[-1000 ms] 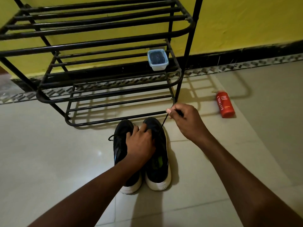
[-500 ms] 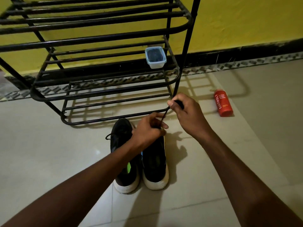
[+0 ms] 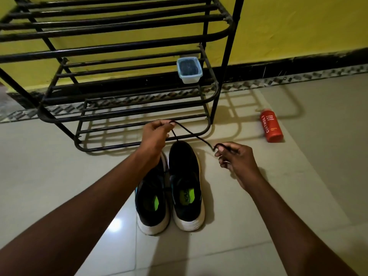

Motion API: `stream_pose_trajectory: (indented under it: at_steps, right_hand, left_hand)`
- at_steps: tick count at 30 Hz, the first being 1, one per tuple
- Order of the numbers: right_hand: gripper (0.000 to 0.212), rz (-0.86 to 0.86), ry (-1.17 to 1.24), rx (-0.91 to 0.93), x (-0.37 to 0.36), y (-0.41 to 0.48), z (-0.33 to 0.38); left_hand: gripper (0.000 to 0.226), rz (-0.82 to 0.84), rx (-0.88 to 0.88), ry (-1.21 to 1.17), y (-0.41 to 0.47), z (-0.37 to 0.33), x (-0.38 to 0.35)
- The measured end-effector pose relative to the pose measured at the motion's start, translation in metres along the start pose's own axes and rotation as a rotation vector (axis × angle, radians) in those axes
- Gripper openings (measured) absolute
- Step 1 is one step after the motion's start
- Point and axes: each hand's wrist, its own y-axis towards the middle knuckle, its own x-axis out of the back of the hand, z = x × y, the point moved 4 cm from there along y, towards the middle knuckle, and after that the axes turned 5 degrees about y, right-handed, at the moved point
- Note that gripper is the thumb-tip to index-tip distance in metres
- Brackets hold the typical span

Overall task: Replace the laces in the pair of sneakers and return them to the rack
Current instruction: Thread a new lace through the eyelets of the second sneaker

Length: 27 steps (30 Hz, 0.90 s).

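Footwear: right sneaker (image 3: 186, 176) has a black upper, white sole and neon-green insole with dark print; left sneaker (image 3: 151, 208) is the same black, white and green, with a thin blue-teal edge at the collar
lace (image 3: 191, 132): plain black
rack (image 3: 119, 48): black bars throughout
container (image 3: 189, 70): pale blue-white walls, dark contents
bottle (image 3: 271, 126): red, white lettering, small orange mark
wall (image 3: 298, 22): plain yellow
skirting (image 3: 298, 64): black band
border strip (image 3: 298, 77): grey-and-black geometric pattern
floor (image 3: 49, 176): pale cream tiles, thin grey joints
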Motion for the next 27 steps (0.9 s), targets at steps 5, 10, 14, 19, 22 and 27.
stream_pose_trajectory:
  at_steps: [5,10,14,19,22,27]
  right_hand:
    - [0.021,-0.047,-0.023,-0.075,0.014,-0.003,-0.026]
    - [0.008,-0.117,-0.292,-0.083,0.019,-0.001,-0.028]
    - [0.051,-0.115,-0.503,0.176,0.006,0.002,0.005]
    - [0.079,0.267,-0.427,0.259,-0.039,0.013,0.046]
    - [0.055,0.267,-0.326,0.239,-0.047,0.020,0.053]
    - [0.011,0.171,-0.283,0.205,-0.026,0.015,0.029]
  left_hand:
    - [0.011,0.055,0.032,-0.079,0.003,-0.001,0.004]
    - [0.020,0.108,-0.210,0.191,-0.002,-0.019,-0.003]
    - [0.017,0.319,-0.454,0.409,-0.014,-0.041,-0.017]
    - [0.013,0.450,-0.640,0.661,-0.025,-0.057,-0.033]
    - [0.016,0.413,-0.649,0.681,-0.028,-0.058,-0.034]
    - [0.022,0.214,-0.571,0.629,-0.020,-0.055,-0.025]
